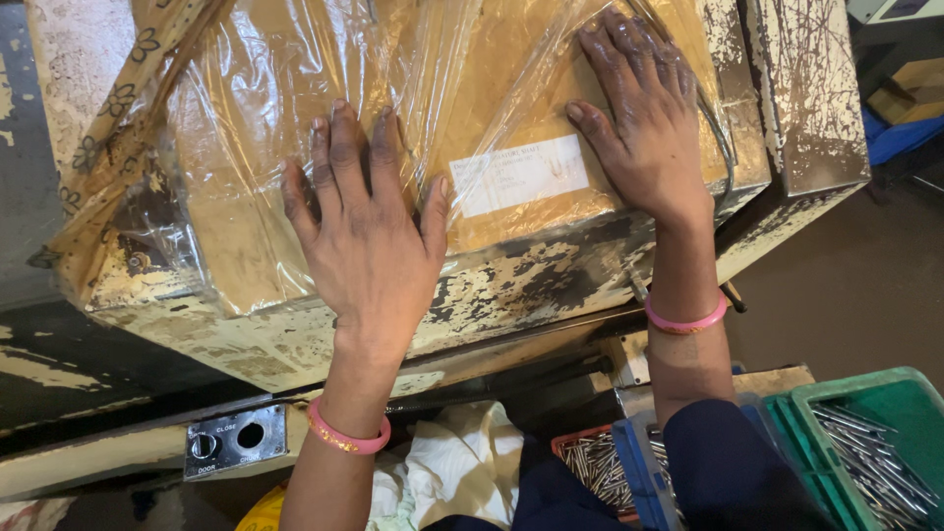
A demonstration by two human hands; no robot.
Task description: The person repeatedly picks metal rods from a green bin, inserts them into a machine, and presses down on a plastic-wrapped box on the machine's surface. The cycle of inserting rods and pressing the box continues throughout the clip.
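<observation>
left hand (366,231): I've got it flat on the plastic-wrapped package (295,128), fingers spread and released, palm down near the front edge, gripping nothing.
right hand (644,118): same deal, open and pressed flat on the package's right end, fingers splayed, just past the white label (519,175).
package: brown, wrapped in crinkly clear film, sitting on top of a worn cream machine top (511,285) with chipped paint. It fills most of my view.
wrists: a pink bangle (349,433) on the left, another one (685,320) on the right.
below the machine: small metal switch plate (234,440), white cloth (462,462), red tray (595,467) and green tray (865,433), both holding thin metal pins.
</observation>
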